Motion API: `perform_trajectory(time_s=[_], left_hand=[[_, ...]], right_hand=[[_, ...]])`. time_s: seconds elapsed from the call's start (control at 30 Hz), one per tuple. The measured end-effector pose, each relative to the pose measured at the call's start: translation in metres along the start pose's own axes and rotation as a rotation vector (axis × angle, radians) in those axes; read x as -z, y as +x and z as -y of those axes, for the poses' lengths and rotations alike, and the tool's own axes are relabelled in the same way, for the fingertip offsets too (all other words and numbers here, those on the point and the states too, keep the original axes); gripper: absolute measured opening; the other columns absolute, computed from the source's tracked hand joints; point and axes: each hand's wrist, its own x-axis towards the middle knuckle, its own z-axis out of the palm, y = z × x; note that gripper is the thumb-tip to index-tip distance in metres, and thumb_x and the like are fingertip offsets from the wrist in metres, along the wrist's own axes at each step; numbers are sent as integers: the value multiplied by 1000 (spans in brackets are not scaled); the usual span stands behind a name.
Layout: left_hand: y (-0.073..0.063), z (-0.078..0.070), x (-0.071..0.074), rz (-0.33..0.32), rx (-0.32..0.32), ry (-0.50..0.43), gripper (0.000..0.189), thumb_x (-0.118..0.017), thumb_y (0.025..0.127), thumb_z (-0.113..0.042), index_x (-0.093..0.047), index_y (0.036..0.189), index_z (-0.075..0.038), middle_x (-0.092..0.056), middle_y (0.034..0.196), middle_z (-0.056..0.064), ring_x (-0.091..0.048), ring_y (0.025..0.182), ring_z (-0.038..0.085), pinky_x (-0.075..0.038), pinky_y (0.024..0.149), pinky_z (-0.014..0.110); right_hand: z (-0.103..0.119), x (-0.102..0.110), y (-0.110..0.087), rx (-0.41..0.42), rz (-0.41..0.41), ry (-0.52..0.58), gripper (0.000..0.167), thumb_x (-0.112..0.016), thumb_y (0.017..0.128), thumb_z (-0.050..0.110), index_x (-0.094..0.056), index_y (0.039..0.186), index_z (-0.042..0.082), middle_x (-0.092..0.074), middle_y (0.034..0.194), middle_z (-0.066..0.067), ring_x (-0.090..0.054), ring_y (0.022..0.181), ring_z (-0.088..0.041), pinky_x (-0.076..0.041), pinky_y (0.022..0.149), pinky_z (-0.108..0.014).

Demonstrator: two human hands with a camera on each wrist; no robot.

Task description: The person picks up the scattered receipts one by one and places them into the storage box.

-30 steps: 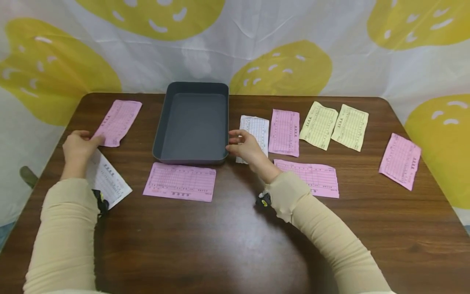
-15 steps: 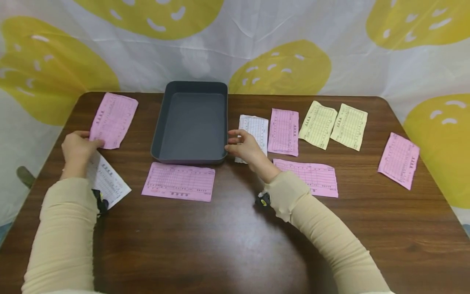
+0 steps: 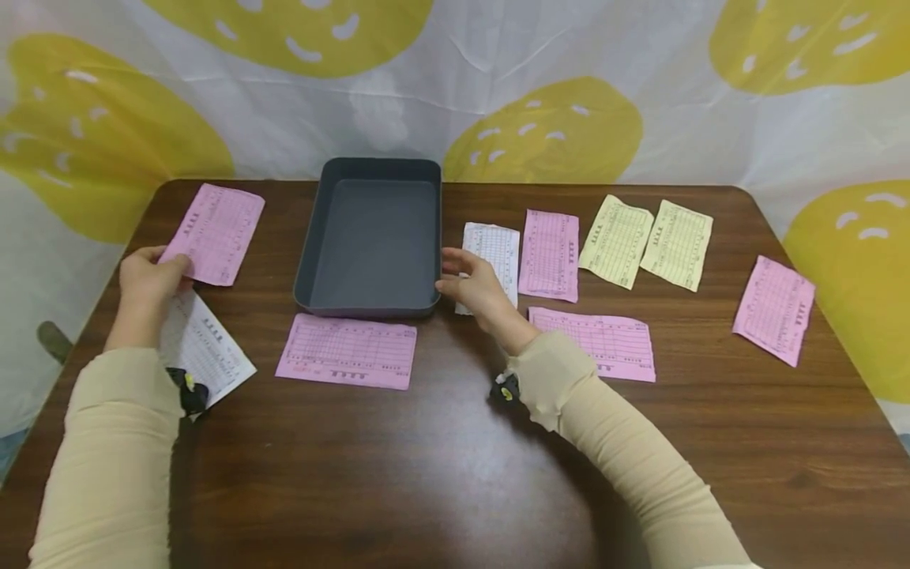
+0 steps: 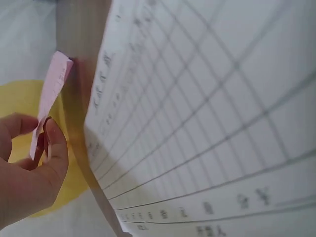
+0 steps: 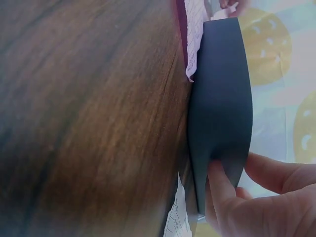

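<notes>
My left hand (image 3: 151, 276) pinches the near left corner of a pink printed slip (image 3: 219, 233) between thumb and fingers. In the left wrist view that pink slip (image 4: 54, 81) stands edge-on, raised off the tabletop. Below this hand lies a white slip (image 3: 209, 348), partly hidden by the wrist. A dark grey rectangular tray (image 3: 377, 253) with low walls sits at the back, nothing inside it. The fingers of my right hand (image 3: 479, 288) rest against its right side. In the right wrist view the thumb touches the outer wall of the tray (image 5: 222, 94).
A pink slip (image 3: 347, 352) lies right before the tray. Right of it are another white slip (image 3: 501, 249), a pink one (image 3: 550, 254), two yellow slips (image 3: 617, 241), a pink slip (image 3: 604, 340) partly under the right forearm, and a far-right pink slip (image 3: 775, 310). A patterned curtain (image 3: 540, 47) hangs behind.
The pink slip in my left hand has come up off the table and shifted a little left. The left forearm has moved slightly left. My right hand stays at the tray.
</notes>
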Motion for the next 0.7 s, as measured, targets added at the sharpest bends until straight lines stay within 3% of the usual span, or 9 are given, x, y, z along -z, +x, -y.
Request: perform_trajectory(time_s=[0.1, 0.2, 0.27, 0.43, 0.63, 0.7], left_hand=[[-2, -4, 1, 14, 52, -198, 47, -39, 94, -9, -39, 139, 1, -46, 90, -3, -50, 53, -5, -50, 53, 8], [-5, -7, 1, 18, 78, -325, 39, -40, 95, -7, -43, 133, -2, -48, 81, -7, -52, 54, -2, -51, 52, 9], [-7, -10, 1, 32, 66, -371, 45, -41, 96, -7, -37, 140, -1, -50, 78, -9, -53, 54, -1, -52, 52, 9], [-14, -17, 1, 82, 32, -538, 40, -46, 96, -6, -41, 135, -4, -57, 67, -9, -58, 54, 2, -54, 53, 13], [-24, -27, -5, 138, -7, -646, 13, -49, 96, -4, -49, 105, -13, -62, 67, -7, -61, 55, 5, -56, 55, 15], [-28, -31, -10, 144, -26, -628, 14, -49, 96, -5, -50, 108, -13, -62, 69, -8, -61, 56, 4, -56, 56, 14]], right_hand=[[0, -1, 0, -10, -4, 1, 59, -53, 86, -14, -40, 142, -1, -46, 138, -26, -49, 129, -36, -46, 106, -42], [0, -1, 1, -21, -7, 5, 59, -53, 86, -14, -40, 142, 0, -46, 138, -25, -50, 128, -35, -47, 106, -42], [0, -1, 1, -28, -7, 8, 59, -53, 87, -14, -40, 142, 1, -46, 138, -25, -50, 128, -35, -47, 105, -42], [2, -1, 2, -46, -10, 16, 59, -52, 87, -14, -40, 143, 2, -44, 140, -24, -49, 129, -34, -47, 105, -41], [4, -2, 0, -54, -16, 16, 59, -52, 87, -14, -41, 143, 3, -44, 142, -22, -48, 130, -34, -47, 106, -41], [5, -2, 0, -57, -17, 11, 59, -52, 87, -14, -41, 143, 3, -44, 142, -21, -49, 130, -33, -47, 105, -41]])
